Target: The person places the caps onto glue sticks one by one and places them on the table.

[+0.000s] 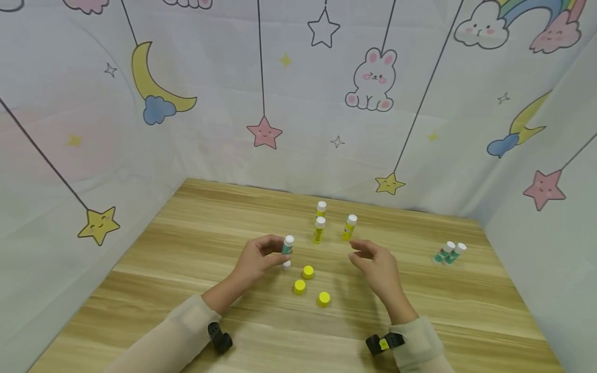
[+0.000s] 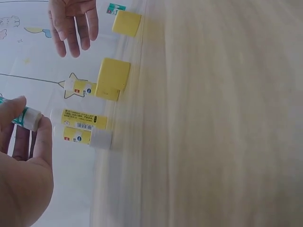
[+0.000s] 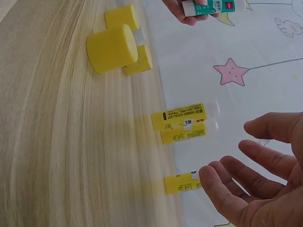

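Observation:
My left hand (image 1: 255,257) pinches a green glue stick (image 1: 286,248) with white ends between thumb and fingers, held upright over the table. In the right wrist view its green label (image 3: 215,6) shows. Just beneath that hand stands a small white cap (image 1: 286,265). Three yellow caps (image 1: 308,272) sit on the table between my hands. My right hand (image 1: 377,265) hovers with relaxed, slightly bent fingers and nothing in them. Closest to it is a yellow glue stick (image 1: 349,228) with a white top; two more yellow glue sticks (image 1: 318,233) stand to its left.
Two green glue sticks (image 1: 450,253) stand side by side at the right of the wooden table (image 1: 196,233). A white curtain (image 1: 224,93) printed with stars, moons and a rabbit encloses the back and sides.

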Available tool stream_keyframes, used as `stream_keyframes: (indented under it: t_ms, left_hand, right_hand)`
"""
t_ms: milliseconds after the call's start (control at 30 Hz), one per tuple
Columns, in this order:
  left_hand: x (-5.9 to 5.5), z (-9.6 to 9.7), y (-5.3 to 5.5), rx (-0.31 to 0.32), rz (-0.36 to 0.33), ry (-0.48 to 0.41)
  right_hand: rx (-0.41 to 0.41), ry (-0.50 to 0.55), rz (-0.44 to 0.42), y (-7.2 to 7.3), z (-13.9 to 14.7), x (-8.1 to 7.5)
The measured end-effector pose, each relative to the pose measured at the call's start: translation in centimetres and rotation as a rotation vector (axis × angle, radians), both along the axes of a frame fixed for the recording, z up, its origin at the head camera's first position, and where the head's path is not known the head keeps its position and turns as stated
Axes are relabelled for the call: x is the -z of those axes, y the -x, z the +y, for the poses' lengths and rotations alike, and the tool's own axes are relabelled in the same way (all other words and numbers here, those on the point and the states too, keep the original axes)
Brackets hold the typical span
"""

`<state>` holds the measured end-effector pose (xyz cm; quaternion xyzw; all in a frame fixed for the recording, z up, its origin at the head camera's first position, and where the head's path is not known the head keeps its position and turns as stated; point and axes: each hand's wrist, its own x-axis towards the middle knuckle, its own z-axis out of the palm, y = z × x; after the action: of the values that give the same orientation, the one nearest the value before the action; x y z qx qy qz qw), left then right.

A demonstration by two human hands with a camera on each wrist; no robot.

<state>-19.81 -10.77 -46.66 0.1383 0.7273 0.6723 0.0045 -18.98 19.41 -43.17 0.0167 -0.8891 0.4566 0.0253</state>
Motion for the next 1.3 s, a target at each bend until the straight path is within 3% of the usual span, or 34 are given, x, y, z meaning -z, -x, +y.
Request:
stream_keyframes:
  t_ms: [300,533,800,1100,1300]
  left_hand:
    - [0.0,-0.9,-0.3,-0.009,-0.001,-0.004]
    - [0.1,-1.6,-0.4,-0.032,0.003,-0.011]
    - [0.6,-1.8,-0.5,-0.031,0.008,-0.012]
    - [0.3,-1.9,-0.7,-0.044,-0.048,-0.018]
    - [0.4,-2.1,-0.7,-0.051,-0.051,-0.021]
  right_hand:
    - [-0.026,-0.006,0.004,0.7,-1.1,0.0]
    - [-0.094,0.006,0.029,1.2,-2.6,0.0]
    - [-0.141,-0.060,0.023,1.5,-4.8,0.7]
    - [-0.334,-0.215,0.051,1.9,-8.2,0.4]
    - [-0.468,-0.336,0.085,2.7,-9.8,0.6]
